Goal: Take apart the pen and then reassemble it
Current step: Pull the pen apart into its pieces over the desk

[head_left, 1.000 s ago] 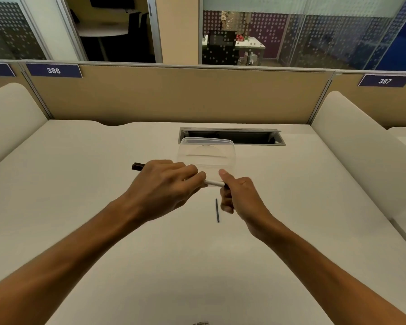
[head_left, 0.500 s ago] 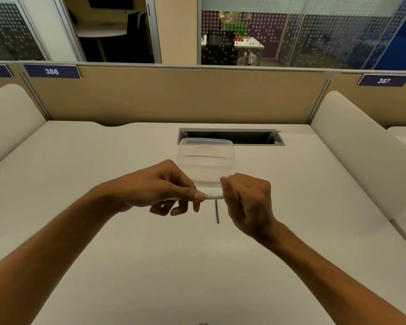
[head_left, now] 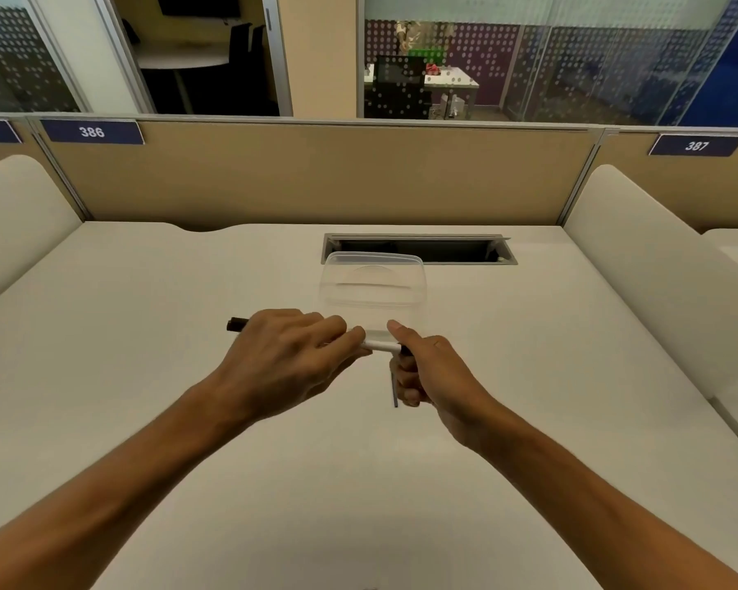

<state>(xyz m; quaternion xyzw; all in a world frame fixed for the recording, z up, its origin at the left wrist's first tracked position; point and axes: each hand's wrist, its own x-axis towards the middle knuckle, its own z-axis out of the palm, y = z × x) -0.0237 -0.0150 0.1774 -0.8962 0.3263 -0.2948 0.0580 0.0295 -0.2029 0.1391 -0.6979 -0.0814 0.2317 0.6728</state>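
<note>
Change: left hand (head_left: 286,359) had rolled knuckles-up since a moment before.
Hands: two; left gripped the pen (head_left: 380,345), right hand (head_left: 433,370) pinched its end.
Pen: one, white barrel, dark tip, held above the desk (head_left: 146,334).
Refill (head_left: 395,391): one, on the desk.
Container (head_left: 373,287): one, clear, nothing visible inside.

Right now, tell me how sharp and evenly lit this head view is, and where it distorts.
Head view: lighting soft and even, only faint shadows on the desk under the arms; left hand slightly motion-blurred, right hand sharper; the clear box nearly blends into the desk; wide-angle bending curves the partition and stretches the forearms at the edges.
</note>
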